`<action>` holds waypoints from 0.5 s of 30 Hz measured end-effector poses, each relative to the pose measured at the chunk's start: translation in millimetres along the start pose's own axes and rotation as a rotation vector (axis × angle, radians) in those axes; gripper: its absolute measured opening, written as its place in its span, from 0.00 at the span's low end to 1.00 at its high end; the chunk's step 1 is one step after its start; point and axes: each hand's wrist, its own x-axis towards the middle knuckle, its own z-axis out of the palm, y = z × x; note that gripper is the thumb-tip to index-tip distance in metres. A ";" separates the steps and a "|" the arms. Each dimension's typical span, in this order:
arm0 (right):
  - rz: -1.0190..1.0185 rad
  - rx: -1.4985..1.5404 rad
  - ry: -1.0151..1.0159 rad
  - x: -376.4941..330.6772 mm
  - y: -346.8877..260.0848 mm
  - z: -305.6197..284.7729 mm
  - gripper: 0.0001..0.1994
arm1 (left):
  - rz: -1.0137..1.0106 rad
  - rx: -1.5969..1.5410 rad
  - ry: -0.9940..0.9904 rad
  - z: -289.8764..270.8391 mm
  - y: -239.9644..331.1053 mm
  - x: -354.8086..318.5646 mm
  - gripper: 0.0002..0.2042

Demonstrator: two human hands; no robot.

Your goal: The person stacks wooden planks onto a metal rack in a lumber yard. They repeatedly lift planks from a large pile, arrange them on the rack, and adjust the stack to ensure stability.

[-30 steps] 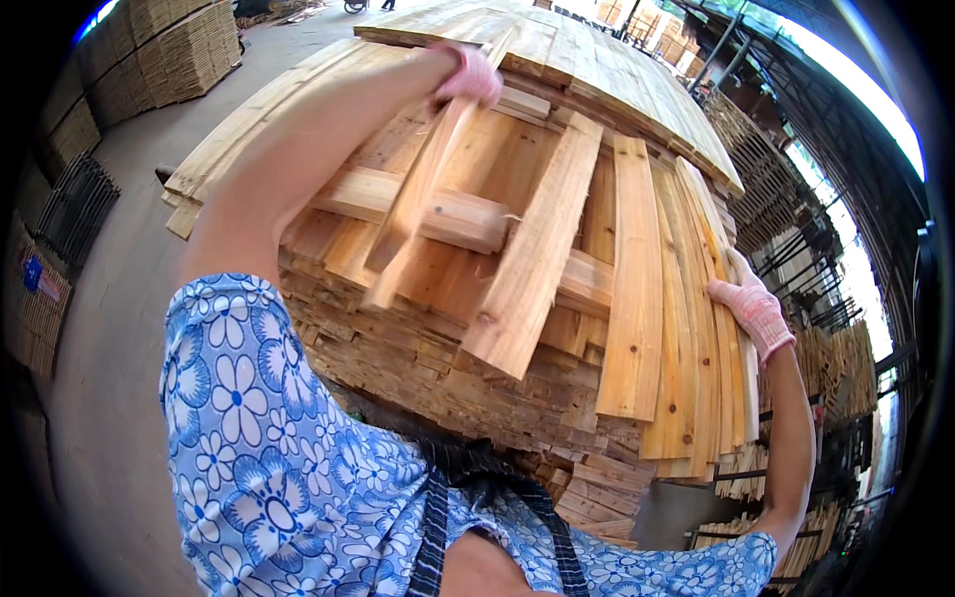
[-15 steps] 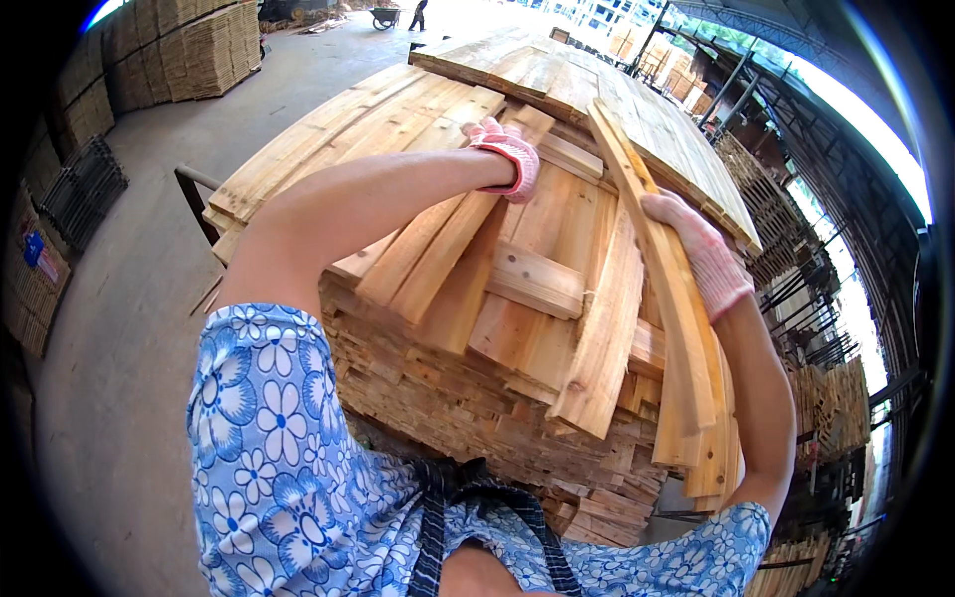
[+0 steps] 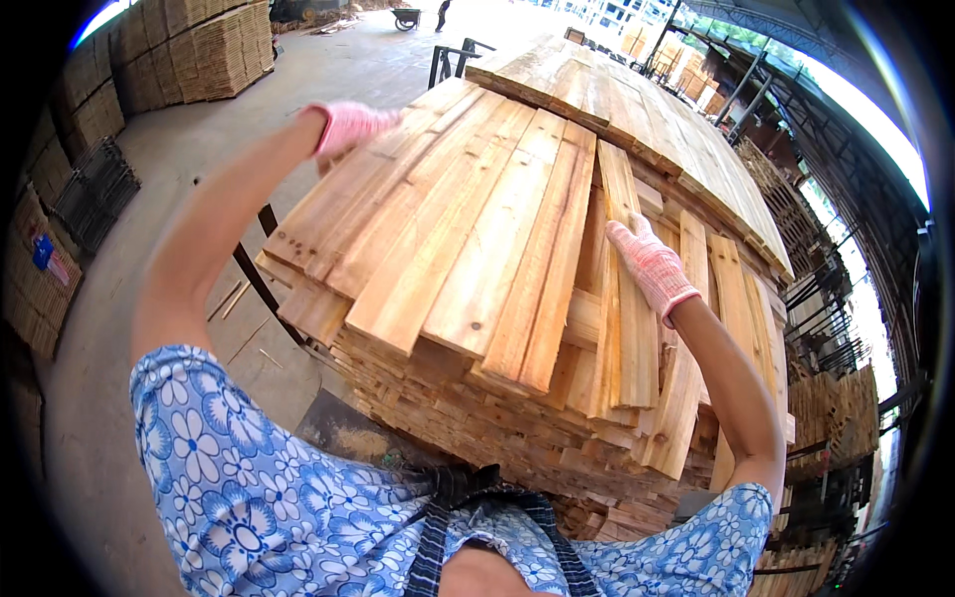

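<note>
A tall stack of pale wooden planks (image 3: 468, 249) fills the middle of the view, its top layer lying side by side and slanting toward me. My left hand (image 3: 348, 124), in a pink glove, is curled over the far left edge of the outermost top plank (image 3: 328, 204). On the right side of the stack my right hand (image 3: 652, 264), also in a pink glove, lies flat with fingers spread on a narrow plank (image 3: 622, 328). My blue flowered sleeves and a dark apron strap show at the bottom.
A longer plank stack (image 3: 637, 109) lies behind the near one. Bundled wood piles (image 3: 189, 50) stand at the upper left on a concrete floor (image 3: 149, 298). A wheelbarrow (image 3: 408, 15) is far off. Racks of timber (image 3: 826, 328) line the right side.
The planks that lay crossed and fanned now lie flat side by side. My left hand went out to the stack's left edge; my right hand came down flat on a narrow plank.
</note>
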 end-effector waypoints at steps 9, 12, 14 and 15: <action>-0.403 -0.416 0.061 -4.0 -29.6 29.5 0.19 | -0.240 -0.013 -0.037 41.1 -15.7 7.0 0.36; -0.181 -0.117 -0.081 -14.7 -21.0 -14.6 0.36 | -0.403 0.019 0.093 27.0 4.3 -13.6 0.41; 0.005 -0.493 0.016 -43.3 29.9 -88.8 0.42 | -0.357 0.174 0.210 21.0 53.4 -11.4 0.41; 0.078 -0.701 0.083 -54.2 57.9 -116.5 0.43 | -0.198 0.180 0.321 21.3 74.6 -12.3 0.38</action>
